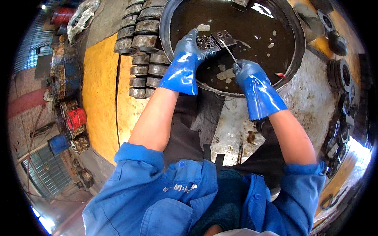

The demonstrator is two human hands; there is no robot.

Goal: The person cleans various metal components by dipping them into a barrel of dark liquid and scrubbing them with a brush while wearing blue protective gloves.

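Note:
Both my hands wear long blue rubber gloves over a wide round tub of dark, murky liquid. My left hand is closed on a dark, wet metal block with several round holes in its top face. The block sits just above or at the liquid's surface; which one I cannot tell. In my right hand is a slim metal rod, its handle end hidden by the glove. The rod slants up and left, its tip at the block's top face. Pale foam patches float around them.
Stacked dark metal rings stand left of the tub, close to my left forearm. A small red object lies at the tub's right inner edge. More round metal parts line the far right. A red can stands at left.

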